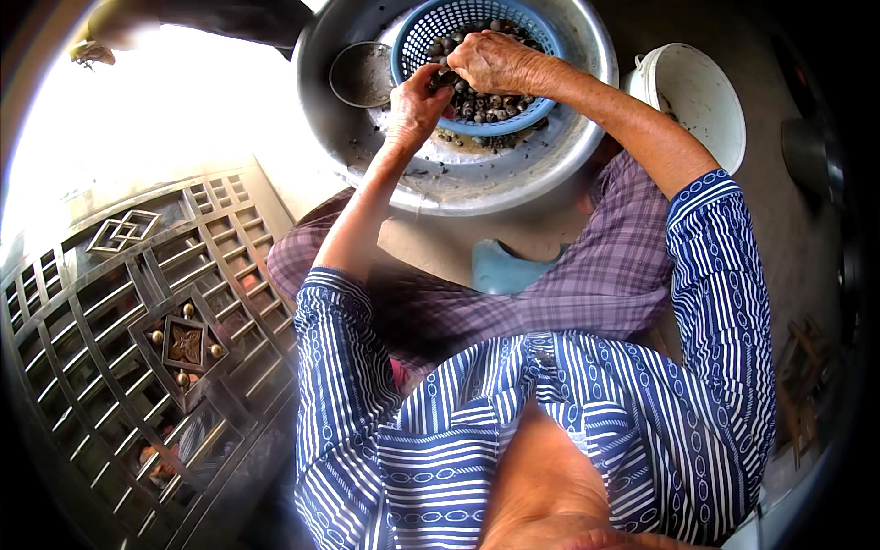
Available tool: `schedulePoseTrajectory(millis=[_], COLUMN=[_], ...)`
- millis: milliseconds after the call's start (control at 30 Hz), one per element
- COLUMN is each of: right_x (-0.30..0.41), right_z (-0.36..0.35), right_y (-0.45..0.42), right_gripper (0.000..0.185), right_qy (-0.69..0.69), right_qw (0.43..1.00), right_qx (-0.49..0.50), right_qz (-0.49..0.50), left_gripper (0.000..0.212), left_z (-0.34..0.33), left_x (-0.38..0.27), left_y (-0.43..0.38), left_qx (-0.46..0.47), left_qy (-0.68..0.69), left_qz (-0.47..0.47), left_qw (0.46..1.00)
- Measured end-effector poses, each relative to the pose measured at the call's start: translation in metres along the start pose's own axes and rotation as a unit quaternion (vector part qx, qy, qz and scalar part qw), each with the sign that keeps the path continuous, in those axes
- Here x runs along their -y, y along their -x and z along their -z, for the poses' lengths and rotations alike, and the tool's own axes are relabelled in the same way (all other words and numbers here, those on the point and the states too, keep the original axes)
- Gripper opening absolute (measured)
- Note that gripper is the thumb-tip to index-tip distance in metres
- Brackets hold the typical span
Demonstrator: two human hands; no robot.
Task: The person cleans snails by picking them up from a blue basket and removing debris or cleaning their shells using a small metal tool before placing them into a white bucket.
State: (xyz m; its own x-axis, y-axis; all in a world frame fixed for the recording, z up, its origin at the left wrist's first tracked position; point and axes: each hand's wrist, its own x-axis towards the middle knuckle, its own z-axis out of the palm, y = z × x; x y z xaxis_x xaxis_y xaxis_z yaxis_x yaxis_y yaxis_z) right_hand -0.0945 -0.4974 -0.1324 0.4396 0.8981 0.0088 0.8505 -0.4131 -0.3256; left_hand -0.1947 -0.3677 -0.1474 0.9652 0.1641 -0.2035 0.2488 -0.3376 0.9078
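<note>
My left hand [416,103] is over the left rim of a blue plastic colander [505,126], its fingers closed around a small dark object [442,78]. That object may be a tool or a long shell; its shape is partly hidden. Right beside it, my right hand [491,63] has bent fingers meeting the object's upper end. Whether something sits in those fingertips is hidden. Below both hands, many small dark snails [491,108] fill the colander. It rests in a wide metal basin [495,196] wet with grit and bits of shell.
Inside the basin, left of the colander, lies a round bowl [361,75] with murky contents. A white bucket [708,103] stands to the right. A blue-green plastic piece [512,267] is between my legs. At left is a metal lattice gate [137,330]. Another person's dark sleeve [240,20] shows at upper left.
</note>
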Motion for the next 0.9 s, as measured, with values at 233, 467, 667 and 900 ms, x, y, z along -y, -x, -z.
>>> schedulePoseTrajectory(millis=[233,467,667,900], right_x=[-0.006,-0.012,-0.007,0.0], right_z=[-0.03,-0.038,-0.035,-0.03], right_y=[-0.003,0.017,0.028,0.027], right_gripper=[0.016,0.017,0.019,0.018], right_qy=[-0.072,-0.207,-0.259,-0.269], right_qw=[0.997,0.973,0.958,0.953], right_qx=[0.032,0.098,0.114,0.113], right_qz=[-0.009,-0.033,-0.049,-0.079], left_gripper=[0.028,0.035,0.03,0.026], left_z=[-0.004,0.005,0.011,0.011], left_x=[0.031,0.026,0.041,0.047], left_y=[0.0,0.008,0.012,0.014], left_qx=[-0.053,0.126,0.166,0.141], left_qy=[-0.255,0.099,0.189,0.249], left_qz=[-0.149,0.071,0.102,0.114], left_qw=[0.954,0.985,0.962,0.951])
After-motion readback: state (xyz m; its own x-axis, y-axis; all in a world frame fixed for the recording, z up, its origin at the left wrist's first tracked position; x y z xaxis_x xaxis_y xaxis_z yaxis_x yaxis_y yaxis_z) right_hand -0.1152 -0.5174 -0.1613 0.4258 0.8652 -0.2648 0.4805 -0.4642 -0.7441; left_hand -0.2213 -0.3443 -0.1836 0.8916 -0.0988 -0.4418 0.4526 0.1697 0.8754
